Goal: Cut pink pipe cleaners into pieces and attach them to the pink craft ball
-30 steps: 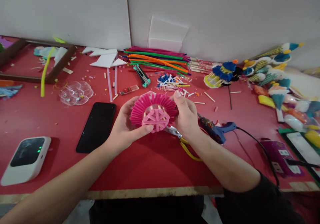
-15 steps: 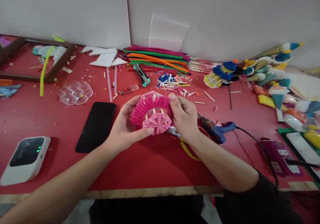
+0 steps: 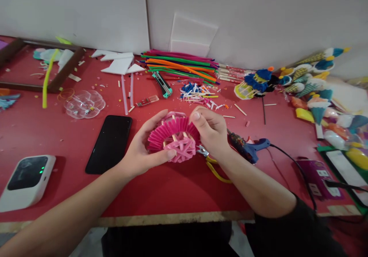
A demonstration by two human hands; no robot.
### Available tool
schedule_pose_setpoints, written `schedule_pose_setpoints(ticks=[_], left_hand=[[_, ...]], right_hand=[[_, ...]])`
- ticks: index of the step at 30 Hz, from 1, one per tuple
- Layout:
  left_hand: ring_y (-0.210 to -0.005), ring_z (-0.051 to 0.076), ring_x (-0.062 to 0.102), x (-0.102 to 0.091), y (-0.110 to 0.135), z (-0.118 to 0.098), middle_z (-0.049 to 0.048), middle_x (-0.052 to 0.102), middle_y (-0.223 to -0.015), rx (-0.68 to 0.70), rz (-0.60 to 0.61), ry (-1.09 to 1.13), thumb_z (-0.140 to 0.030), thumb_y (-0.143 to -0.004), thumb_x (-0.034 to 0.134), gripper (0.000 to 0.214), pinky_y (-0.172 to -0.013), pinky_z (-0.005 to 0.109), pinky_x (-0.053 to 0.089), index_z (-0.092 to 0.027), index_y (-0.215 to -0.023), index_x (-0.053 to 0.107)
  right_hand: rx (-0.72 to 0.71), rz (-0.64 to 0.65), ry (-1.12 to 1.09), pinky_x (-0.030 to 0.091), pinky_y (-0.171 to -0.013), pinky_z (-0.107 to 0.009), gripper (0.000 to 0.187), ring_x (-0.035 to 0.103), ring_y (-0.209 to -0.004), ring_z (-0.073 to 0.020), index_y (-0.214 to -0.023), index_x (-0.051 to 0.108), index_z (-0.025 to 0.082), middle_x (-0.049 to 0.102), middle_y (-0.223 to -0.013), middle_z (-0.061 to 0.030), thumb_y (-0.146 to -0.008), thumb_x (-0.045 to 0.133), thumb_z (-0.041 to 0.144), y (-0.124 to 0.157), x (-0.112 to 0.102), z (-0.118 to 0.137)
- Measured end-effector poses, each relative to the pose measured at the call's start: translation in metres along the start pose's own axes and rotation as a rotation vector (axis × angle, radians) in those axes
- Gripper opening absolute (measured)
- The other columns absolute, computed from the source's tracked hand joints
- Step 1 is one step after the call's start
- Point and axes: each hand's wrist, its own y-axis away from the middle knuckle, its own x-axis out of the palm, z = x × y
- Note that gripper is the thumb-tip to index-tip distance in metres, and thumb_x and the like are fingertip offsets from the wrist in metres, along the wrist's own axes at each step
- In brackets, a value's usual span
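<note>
Between my hands, above the front of the table, is a pink pipe-cleaner craft (image 3: 181,149) with a pleated magenta band round pale sticks and a lattice end facing me. My left hand (image 3: 143,146) is closed round its left side, thumb lying on the lattice end. At the upper right of the band, my right hand (image 3: 211,128) pinches the magenta edge between thumb and fingers. Scissors with yellow handles (image 3: 217,172) lie partly hidden under my right wrist. A blue glue gun (image 3: 250,148) rests just to the right of that wrist.
A black phone (image 3: 109,144) and a white device (image 3: 27,182) lie at left. Behind are a bundle of pipe cleaners (image 3: 181,66), a teal cutter (image 3: 162,84) and cut scraps (image 3: 198,94). A blue and yellow craft (image 3: 255,84) stands at back right; a cord (image 3: 287,159) runs from the glue gun.
The craft has tipped so that its lattice end sits lower and its far pink rim shows above the band. Both hands keep hold; the right fingers have shifted slightly along the band.
</note>
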Motion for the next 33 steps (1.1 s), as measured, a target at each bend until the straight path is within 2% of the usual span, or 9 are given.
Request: schedule_pose_setpoints(ticks=[7, 14, 18, 23, 28, 33], left_hand=[[-0.129, 0.031, 0.061, -0.001, 0.001, -0.001, 0.0097, 0.061, -0.144, 0.006, 0.0, -0.018, -0.024, -0.07, 0.087, 0.072, -0.107, 0.042, 0.052, -0.028, -0.137, 0.06], [-0.13, 0.029, 0.06, -0.001, 0.001, 0.0, 0.0076, 0.062, -0.144, 0.004, -0.007, 0.002, -0.023, -0.071, 0.087, 0.069, -0.109, 0.04, 0.051, -0.03, -0.135, 0.062], [-0.129, 0.031, 0.061, -0.001, 0.001, -0.001, 0.0086, 0.063, -0.143, -0.007, -0.019, -0.004, -0.024, -0.069, 0.088, 0.071, -0.109, 0.043, 0.051, -0.029, -0.135, 0.061], [-0.131, 0.032, 0.059, 0.0, 0.0, 0.0, 0.0072, 0.062, -0.144, 0.008, -0.038, 0.049, -0.023, -0.068, 0.088, 0.068, -0.108, 0.042, 0.052, -0.03, -0.131, 0.064], [-0.124, 0.033, 0.064, -0.003, 0.0, 0.008, 0.0082, 0.065, -0.14, -0.1, -0.136, 0.153, -0.03, -0.072, 0.086, 0.069, -0.104, 0.044, 0.055, -0.029, -0.136, 0.06], [-0.124, 0.033, 0.064, -0.005, 0.001, 0.012, 0.0075, 0.069, -0.133, -0.133, -0.155, 0.177, -0.033, -0.071, 0.087, 0.071, -0.104, 0.043, 0.055, -0.03, -0.137, 0.061]], right_hand=[[0.038, 0.012, 0.014, 0.032, -0.053, -0.027, 0.055, 0.038, -0.054, -0.009, -0.055, 0.044, 0.021, 0.043, -0.056, 0.0049, -0.087, 0.065, 0.06, 0.001, 0.004, -0.003], [0.007, 0.014, -0.07, 0.03, -0.055, -0.029, 0.056, 0.034, -0.055, -0.0095, -0.055, 0.037, 0.021, 0.036, -0.059, 0.0048, -0.095, 0.056, 0.055, 0.002, 0.003, -0.003], [0.005, 0.018, 0.003, 0.032, -0.055, -0.028, 0.049, 0.038, -0.055, -0.0093, -0.058, 0.046, 0.021, 0.043, -0.058, 0.005, -0.09, 0.065, 0.053, 0.002, 0.004, -0.002], [-0.016, 0.053, -0.039, 0.035, -0.057, -0.028, 0.05, 0.042, -0.057, -0.01, -0.058, 0.047, 0.021, 0.045, -0.06, 0.0039, -0.092, 0.062, 0.053, 0.002, 0.002, -0.002], [0.007, 0.123, -0.023, 0.038, -0.058, -0.027, 0.043, 0.048, -0.061, -0.0101, -0.061, 0.058, 0.02, 0.051, -0.065, 0.0025, -0.091, 0.065, 0.05, -0.001, 0.0, -0.003], [-0.004, 0.114, 0.016, 0.039, -0.058, -0.026, 0.04, 0.048, -0.062, -0.01, -0.06, 0.059, 0.02, 0.05, -0.066, 0.0026, -0.09, 0.067, 0.046, -0.003, 0.001, -0.003]])
